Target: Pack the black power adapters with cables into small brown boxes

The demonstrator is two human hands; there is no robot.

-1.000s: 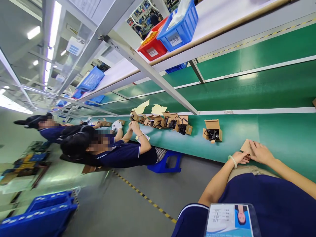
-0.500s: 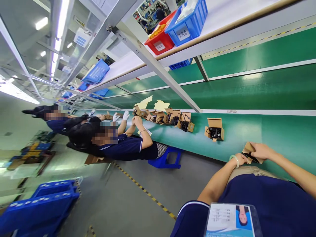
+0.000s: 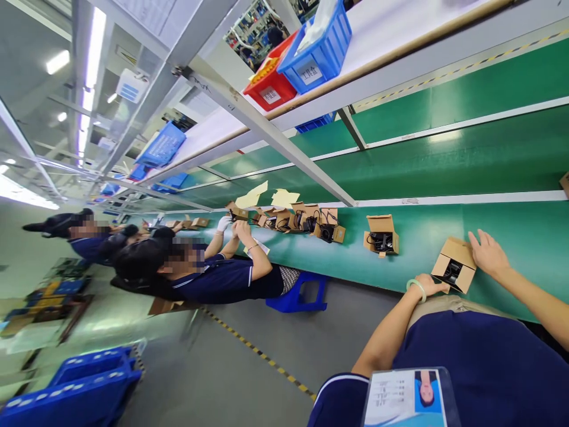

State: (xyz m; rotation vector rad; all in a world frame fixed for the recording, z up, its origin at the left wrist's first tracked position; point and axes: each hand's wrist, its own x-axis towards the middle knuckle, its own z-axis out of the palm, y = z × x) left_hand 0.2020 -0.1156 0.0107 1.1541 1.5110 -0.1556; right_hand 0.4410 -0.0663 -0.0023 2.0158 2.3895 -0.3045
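A small brown cardboard box (image 3: 454, 270) lies on the green conveyor belt (image 3: 511, 237) just in front of me, its open side showing a black item with a cable inside. My left hand (image 3: 430, 286), with a pale green bangle on the wrist, grips the box's near lower corner with curled fingers. My right hand (image 3: 488, 254) rests against the box's far side with its fingers stretched out flat. My dark blue shirt and a badge (image 3: 409, 396) fill the bottom of the view.
Another open box with a black item (image 3: 382, 235) sits further along the belt, then a row of several similar boxes (image 3: 306, 219). Two seated co-workers (image 3: 208, 270) handle boxes there. Blue and red bins (image 3: 306, 59) stand on the shelf above; blue crates (image 3: 75, 385) on the floor.
The box was pressed flat between both my hands at the belt's edge. It now sits opened up, further onto the belt, with the black item showing, and my right hand has shifted to its far side.
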